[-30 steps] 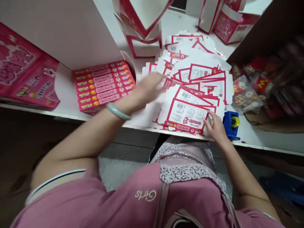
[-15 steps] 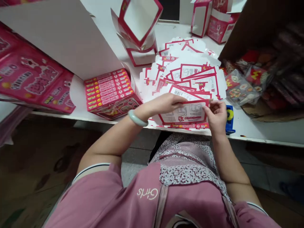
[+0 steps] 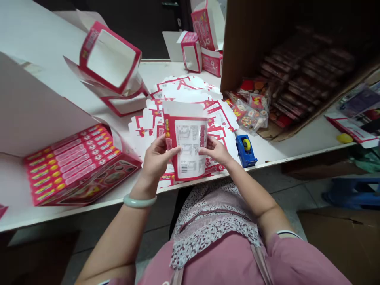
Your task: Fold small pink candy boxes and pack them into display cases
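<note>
A pink-and-white folding carton (image 3: 190, 138) stands tilted between my hands, its printed panel with a barcode facing me and its white flap uppermost. My left hand (image 3: 157, 160) is closed on its left edge, thumb on the front. My right hand (image 3: 218, 151) pinches the right edge the same way. Underneath and behind the carton spreads a loose pile of flat cartons (image 3: 224, 113) in the same colours. A blue tape dispenser (image 3: 246, 152) with a yellow core sits at the table edge, to the right of my right hand.
At left, an open display box (image 3: 74, 158) holds a row of pink packs. Behind it stands an opened pink box (image 3: 111, 59). More pink boxes (image 3: 204, 39) are at the back. On the right, a large cardboard box (image 3: 242, 43) contains clear packets (image 3: 251, 113).
The carton has been turned from lying sideways to upright and raised over the pile. Both hands now grip its opposite side edges. My view has swung to the right.
</note>
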Available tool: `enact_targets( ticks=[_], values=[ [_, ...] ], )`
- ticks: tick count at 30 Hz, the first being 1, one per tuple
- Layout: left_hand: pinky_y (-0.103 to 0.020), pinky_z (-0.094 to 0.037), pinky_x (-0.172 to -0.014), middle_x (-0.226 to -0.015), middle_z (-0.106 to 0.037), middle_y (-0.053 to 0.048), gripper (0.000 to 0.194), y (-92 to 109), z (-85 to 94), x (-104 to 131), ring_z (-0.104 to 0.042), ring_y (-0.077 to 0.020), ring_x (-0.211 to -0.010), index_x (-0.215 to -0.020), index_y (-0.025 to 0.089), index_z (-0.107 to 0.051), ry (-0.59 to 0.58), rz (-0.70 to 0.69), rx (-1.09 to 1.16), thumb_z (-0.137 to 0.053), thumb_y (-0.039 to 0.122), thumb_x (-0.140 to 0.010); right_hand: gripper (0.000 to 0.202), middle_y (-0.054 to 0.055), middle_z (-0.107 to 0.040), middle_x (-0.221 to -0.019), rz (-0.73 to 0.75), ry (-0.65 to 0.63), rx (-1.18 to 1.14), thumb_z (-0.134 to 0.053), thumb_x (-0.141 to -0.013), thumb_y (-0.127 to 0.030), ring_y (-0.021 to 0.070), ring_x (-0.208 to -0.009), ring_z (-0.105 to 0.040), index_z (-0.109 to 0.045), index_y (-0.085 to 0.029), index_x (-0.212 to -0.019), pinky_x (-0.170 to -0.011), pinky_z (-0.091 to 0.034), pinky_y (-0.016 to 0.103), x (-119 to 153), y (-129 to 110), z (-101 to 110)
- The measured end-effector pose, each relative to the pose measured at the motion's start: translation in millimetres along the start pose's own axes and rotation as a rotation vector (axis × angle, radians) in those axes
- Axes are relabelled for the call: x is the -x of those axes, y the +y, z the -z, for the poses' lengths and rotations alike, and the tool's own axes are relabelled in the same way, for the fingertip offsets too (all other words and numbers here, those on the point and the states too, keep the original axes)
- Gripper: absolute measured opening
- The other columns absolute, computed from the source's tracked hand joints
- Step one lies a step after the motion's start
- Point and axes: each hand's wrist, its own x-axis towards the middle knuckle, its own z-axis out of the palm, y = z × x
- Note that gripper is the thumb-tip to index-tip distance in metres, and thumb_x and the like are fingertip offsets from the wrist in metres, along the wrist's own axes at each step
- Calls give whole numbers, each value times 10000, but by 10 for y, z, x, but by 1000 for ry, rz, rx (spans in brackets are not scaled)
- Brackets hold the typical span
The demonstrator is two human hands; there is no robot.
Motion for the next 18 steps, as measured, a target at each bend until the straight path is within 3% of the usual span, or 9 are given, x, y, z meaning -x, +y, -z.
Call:
enact_targets(
  ticks=[2, 4, 6, 8, 11, 13, 16, 17, 18],
  values=[
    [-339, -607, -922, -1081, -738, -66, 639, -38, 40, -2, -702, -228, -988, -1141, 196, -679, 62, -45, -95, -931, 421, -599, 434, 23, -770, -951, -11, 90, 13, -860, -632, -408, 212, -888, -728, -656, -216, -963, -920, -605, 420, -9, 2, -52],
    [-333, -614, -889, -1052, -738, -69, 672, -66, 124, 38, -700, -234, -989, -1161, 189, -663, 3, 24, -142, -918, 481, -612, 357, -11, -746, -796, -17, 189, -25, -836, -675, -424, 183, -767, -713, -647, -208, -887, -848, -614, 384, -23, 4, -80],
    [-339, -631, -818, -950, -740, -67, 635, -90, 227, 101, -708, -249, -937, -1090, 177, -679, -83, 140, -192, -906, 533, -616, 378, -9, -752, -808, -4, 219, -102, -835, -691, -453, 178, -776, -716, -658, -207, -916, -849, -608, 363, -26, 27, -82],
    [-343, -642, -751, -862, -733, -55, 560, -93, 311, 133, -711, -249, -848, -979, 180, -690, -109, 205, -248, -906, 547, -615, 427, 8, -773, -917, 27, 191, -155, -838, -697, -492, 181, -855, -724, -674, -210, -973, -897, -593, 352, -14, 67, -86],
    [-389, -660, -710, -913, -760, -64, 620, -13, 326, 39, -729, -286, -836, -1017, 210, -687, -146, 284, -184, -917, 581, -576, 446, 25, -775, -1007, 59, 113, -121, -793, -753, -551, 190, -939, -717, -688, -206, -1015, -943, -572, 344, -54, 77, -109],
    [-466, -673, -709, -956, -774, -91, 684, 101, 265, -87, -739, -356, -876, -1048, 212, -697, -177, 344, -121, -922, 605, -536, 413, 34, -775, -1004, 33, -62, 20, -759, -803, -535, 201, -948, -716, -700, -195, -1029, -919, -578, 347, -199, -31, -54],
    [-590, -647, -888, -1038, -778, -72, 624, 312, 203, -198, -714, -426, -1031, -1045, 231, -733, -74, 225, -163, -931, 541, -541, 325, 48, -769, -1073, -7, -211, 459, -768, -833, -382, 200, -1004, -710, -714, -190, -1090, -925, -568, 330, -577, -421, 360],
    [-615, -611, -977, -1085, -773, -30, 590, 375, 220, -193, -694, -423, -1099, -1065, 265, -739, -1, 142, -201, -929, 510, -562, 324, 55, -756, -1134, 3, -64, 643, -769, -835, -323, 193, -1051, -698, -706, -194, -1126, -959, -551, 321, -708, -586, 600],
    [-636, -573, -1040, -1111, -766, 22, 556, 427, 259, -171, -680, -414, -1139, -1070, 310, -743, 88, 60, -251, -926, 490, -576, 341, 70, -734, -1202, 10, 220, 834, -765, -837, -320, 197, -1116, -676, -695, -194, -1146, -1009, -525, 326, -823, -746, 875]
  ],
)
